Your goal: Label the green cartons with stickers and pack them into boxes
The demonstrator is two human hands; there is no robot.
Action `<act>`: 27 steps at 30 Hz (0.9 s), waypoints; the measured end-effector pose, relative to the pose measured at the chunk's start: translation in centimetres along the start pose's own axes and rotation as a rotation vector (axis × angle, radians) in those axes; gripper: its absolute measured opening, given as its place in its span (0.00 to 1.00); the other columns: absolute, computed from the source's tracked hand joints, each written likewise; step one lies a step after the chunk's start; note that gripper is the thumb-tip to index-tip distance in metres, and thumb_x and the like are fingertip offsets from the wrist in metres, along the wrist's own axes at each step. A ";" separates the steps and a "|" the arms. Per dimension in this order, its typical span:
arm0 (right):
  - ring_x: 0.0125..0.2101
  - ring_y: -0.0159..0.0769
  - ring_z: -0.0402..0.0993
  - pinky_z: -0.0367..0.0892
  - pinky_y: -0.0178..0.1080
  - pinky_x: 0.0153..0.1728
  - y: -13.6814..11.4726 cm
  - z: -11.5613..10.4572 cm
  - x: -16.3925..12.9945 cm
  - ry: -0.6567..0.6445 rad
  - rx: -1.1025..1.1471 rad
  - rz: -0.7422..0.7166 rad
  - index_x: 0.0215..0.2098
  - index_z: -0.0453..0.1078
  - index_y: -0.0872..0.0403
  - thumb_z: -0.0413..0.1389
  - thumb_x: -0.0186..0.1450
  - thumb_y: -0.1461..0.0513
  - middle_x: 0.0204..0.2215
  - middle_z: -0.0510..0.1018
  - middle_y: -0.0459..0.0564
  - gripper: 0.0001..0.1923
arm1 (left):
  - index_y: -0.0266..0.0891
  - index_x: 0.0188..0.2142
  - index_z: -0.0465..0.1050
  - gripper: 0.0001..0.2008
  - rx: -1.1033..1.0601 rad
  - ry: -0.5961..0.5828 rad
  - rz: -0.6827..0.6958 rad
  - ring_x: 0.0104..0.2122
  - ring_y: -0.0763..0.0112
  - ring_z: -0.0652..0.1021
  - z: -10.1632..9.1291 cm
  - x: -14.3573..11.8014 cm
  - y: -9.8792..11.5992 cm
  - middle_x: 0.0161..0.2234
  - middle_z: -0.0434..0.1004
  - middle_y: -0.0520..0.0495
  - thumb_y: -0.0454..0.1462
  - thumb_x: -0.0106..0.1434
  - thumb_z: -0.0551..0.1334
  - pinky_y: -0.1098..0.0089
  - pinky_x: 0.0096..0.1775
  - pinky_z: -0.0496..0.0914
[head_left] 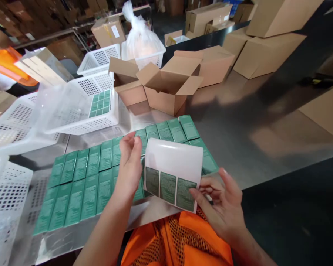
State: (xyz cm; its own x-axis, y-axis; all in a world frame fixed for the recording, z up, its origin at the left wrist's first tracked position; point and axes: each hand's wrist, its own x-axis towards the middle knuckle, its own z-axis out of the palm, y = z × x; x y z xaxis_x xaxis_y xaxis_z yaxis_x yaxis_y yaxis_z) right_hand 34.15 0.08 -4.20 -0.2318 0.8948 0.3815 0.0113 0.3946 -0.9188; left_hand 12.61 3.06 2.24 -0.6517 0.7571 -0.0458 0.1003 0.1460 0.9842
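Note:
My right hand point(224, 207) holds a white sticker sheet point(173, 168) by its lower right corner; three green labels sit along the sheet's bottom edge. My left hand point(130, 166) hovers at the sheet's left edge, fingers curled, above two rows of small green boxes point(88, 181) laid flat on the metal table point(238, 147). Whether the left fingertips pinch a label is hidden.
An open cardboard box point(166, 88) stands behind the rows. A white basket point(80, 111) with several green boxes sits at left, among other white baskets point(5, 125). A plastic bag point(140, 37) fills a far basket. Closed cartons point(263, 51) are stacked at the back right.

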 end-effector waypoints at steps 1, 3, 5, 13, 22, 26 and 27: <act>0.31 0.32 0.77 0.76 0.33 0.29 -0.1 -0.3 0.4 -0.002 -0.001 0.040 0.66 0.52 0.38 0.54 0.68 0.68 0.37 0.76 0.46 0.33 | 0.44 0.53 0.65 0.23 0.005 -0.063 -0.018 0.47 0.64 0.76 -1.0 -0.4 -0.1 0.48 0.75 0.44 0.51 0.63 0.62 0.66 0.45 0.69; 0.31 0.32 0.75 0.75 0.32 0.28 -0.4 -1.0 1.3 -0.046 -0.045 0.091 0.60 0.65 0.40 0.56 0.69 0.65 0.38 0.75 0.48 0.24 | 0.45 0.59 0.59 0.33 -0.032 -0.259 -0.088 0.37 0.66 0.78 -3.0 -1.1 -0.4 0.41 0.77 0.47 0.48 0.58 0.68 0.66 0.39 0.71; 0.30 0.32 0.74 0.74 0.32 0.27 -0.9 -1.5 2.2 -0.092 -0.112 0.083 0.56 0.71 0.41 0.57 0.68 0.64 0.36 0.75 0.48 0.19 | 0.47 0.63 0.55 0.41 -0.088 -0.438 -0.184 0.30 0.70 0.76 -4.4 -1.7 -0.7 0.36 0.77 0.50 0.42 0.54 0.72 0.67 0.36 0.71; 0.32 0.33 0.76 0.74 0.34 0.31 -1.8 -1.5 3.3 -0.101 -0.146 -0.024 0.54 0.73 0.39 0.58 0.66 0.67 0.35 0.78 0.45 0.22 | 0.54 0.64 0.62 0.41 -0.067 -0.391 -0.151 0.42 0.69 0.74 -5.2 -2.2 -1.5 0.44 0.76 0.49 0.37 0.52 0.74 0.71 0.42 0.69; 0.34 0.36 0.76 0.78 0.38 0.32 -1.8 -1.9 3.9 0.057 -0.155 0.049 0.44 0.80 0.45 0.70 0.57 0.58 0.47 0.72 0.52 0.16 | 0.47 0.41 0.80 0.17 -0.007 -0.254 0.071 0.31 0.74 0.72 -5.2 -3.0 -1.0 0.28 0.71 0.55 0.37 0.51 0.74 0.77 0.36 0.68; 0.35 0.36 0.77 0.76 0.36 0.32 -1.8 -1.7 4.8 0.001 -0.127 -0.026 0.42 0.80 0.45 0.66 0.61 0.61 0.39 0.79 0.49 0.10 | 0.50 0.48 0.78 0.21 0.089 -0.296 0.051 0.33 0.73 0.72 -5.6 -3.0 -0.5 0.32 0.71 0.54 0.39 0.53 0.73 0.76 0.38 0.68; 0.32 0.34 0.77 0.75 0.35 0.31 -1.9 -1.6 5.0 -0.018 -0.105 -0.039 0.41 0.81 0.46 0.64 0.63 0.61 0.35 0.80 0.48 0.08 | 0.49 0.43 0.79 0.15 0.127 -0.318 0.070 0.34 0.72 0.72 -5.7 -3.0 -0.3 0.33 0.72 0.53 0.39 0.54 0.73 0.75 0.39 0.68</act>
State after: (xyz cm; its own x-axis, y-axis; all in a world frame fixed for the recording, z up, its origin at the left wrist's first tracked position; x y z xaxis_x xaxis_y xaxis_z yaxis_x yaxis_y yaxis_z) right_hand 34.54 4.16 -0.42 -0.2517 0.8748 0.4139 0.1039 0.4496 -0.8872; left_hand 10.21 -2.86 3.04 -0.3751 0.9256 -0.0502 0.2422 0.1501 0.9586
